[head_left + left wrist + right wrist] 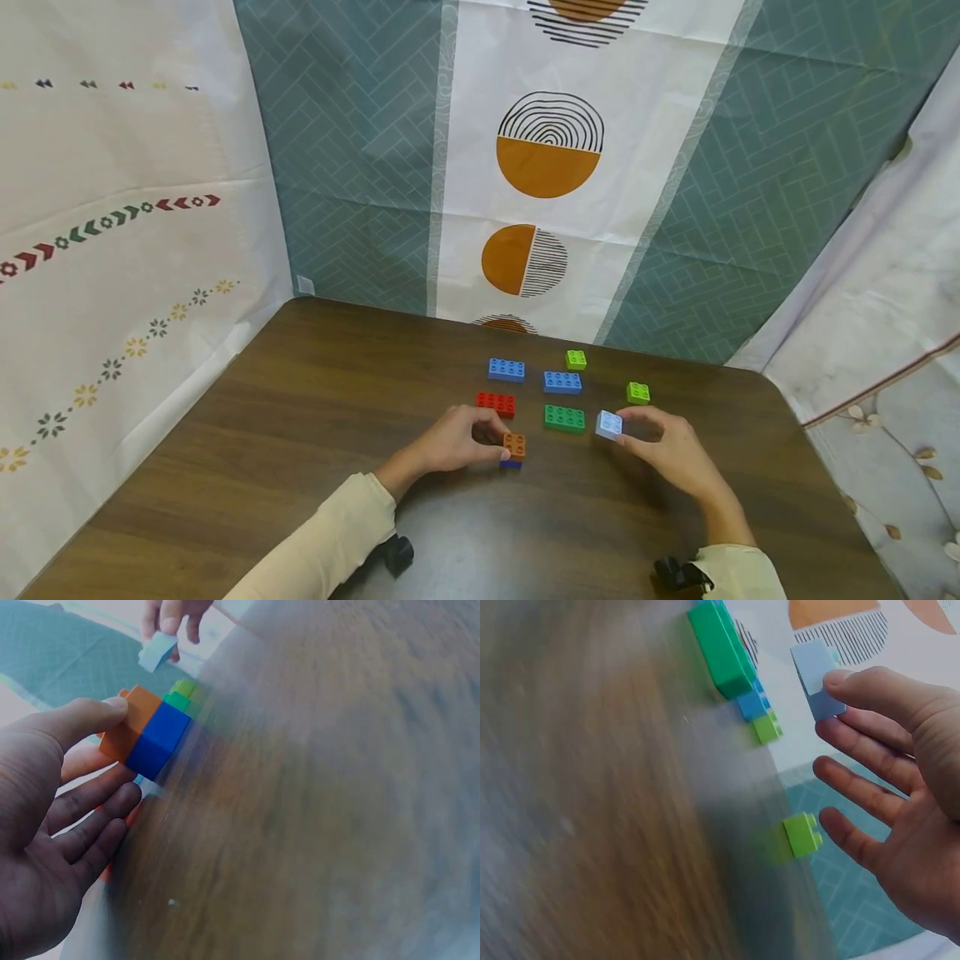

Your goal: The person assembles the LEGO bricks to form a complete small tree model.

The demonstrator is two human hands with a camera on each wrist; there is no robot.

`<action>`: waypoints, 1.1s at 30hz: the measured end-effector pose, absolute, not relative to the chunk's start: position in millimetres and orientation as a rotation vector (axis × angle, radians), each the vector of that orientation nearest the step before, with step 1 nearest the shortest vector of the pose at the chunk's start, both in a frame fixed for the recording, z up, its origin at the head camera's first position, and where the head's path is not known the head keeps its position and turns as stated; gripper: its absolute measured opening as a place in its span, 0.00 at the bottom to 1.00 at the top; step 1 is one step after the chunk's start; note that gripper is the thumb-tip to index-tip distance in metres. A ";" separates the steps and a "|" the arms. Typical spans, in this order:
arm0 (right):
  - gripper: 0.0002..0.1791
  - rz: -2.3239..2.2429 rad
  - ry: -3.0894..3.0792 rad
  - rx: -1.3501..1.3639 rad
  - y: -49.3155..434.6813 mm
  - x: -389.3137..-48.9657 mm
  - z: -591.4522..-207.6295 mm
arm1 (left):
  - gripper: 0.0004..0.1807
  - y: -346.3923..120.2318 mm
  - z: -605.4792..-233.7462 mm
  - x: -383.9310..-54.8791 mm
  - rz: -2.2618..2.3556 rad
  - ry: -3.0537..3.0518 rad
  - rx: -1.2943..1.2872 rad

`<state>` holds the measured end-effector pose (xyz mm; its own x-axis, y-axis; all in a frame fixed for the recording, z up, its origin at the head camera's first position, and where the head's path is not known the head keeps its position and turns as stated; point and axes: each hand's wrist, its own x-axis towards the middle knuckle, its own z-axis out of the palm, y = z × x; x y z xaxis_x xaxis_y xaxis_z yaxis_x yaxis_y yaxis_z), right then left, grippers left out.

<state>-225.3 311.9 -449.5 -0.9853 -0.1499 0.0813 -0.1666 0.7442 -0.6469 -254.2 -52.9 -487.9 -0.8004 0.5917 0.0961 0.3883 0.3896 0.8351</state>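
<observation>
Between thumb and fingers, my left hand (461, 437) pinches an orange toy brick (514, 445) that sits on top of a dark blue brick (159, 741). In the left wrist view this two-brick stack is right at the wooden tabletop. My right hand (671, 446) pinches a pale blue brick (609, 425) between thumb and fingertips, and the right wrist view shows the brick raised off the table. Its other fingers spread loosely below. A green brick (564, 418) lies just left of the pale blue one, and a red brick (496, 404) lies behind my left hand.
Farther back on the brown table (300, 417) are two blue bricks, one on the left (506, 370) and one on the right (562, 382). Two small lime bricks lie there too, one at the back (576, 360) and one behind my right hand (638, 392). Patterned cloths hang around the table.
</observation>
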 end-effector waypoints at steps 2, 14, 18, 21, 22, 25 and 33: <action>0.21 1.127 -2.910 0.280 304.9 -225.6 -450.8 | 0.11 -53.2 -487.1 -253.9 1.366 2.434 0.868; 0.20 1.241 -2.887 0.364 267.1 -222.4 -458.1 | 0.11 -53.2 -484.6 -251.6 1.356 2.434 0.864; 0.19 1.254 -2.885 0.431 254.0 -221.7 -459.5 | 0.11 -53.8 -485.0 -252.7 1.354 2.438 0.860; 0.18 1.267 -2.872 0.473 245.0 -221.6 -461.1 | 0.11 -54.0 -485.3 -252.9 1.351 2.437 0.858; 0.18 1.270 -2.866 0.488 242.2 -221.6 -461.3 | 0.11 -54.0 -485.4 -253.0 1.351 2.437 0.857; 0.18 1.274 -2.855 0.515 234.2 -222.4 -460.5 | 0.11 -53.9 -485.2 -252.8 1.348 2.439 0.847; 0.18 1.315 -2.841 0.590 214.4 -222.7 -457.1 | 0.12 -53.6 -485.3 -254.0 1.373 2.419 0.850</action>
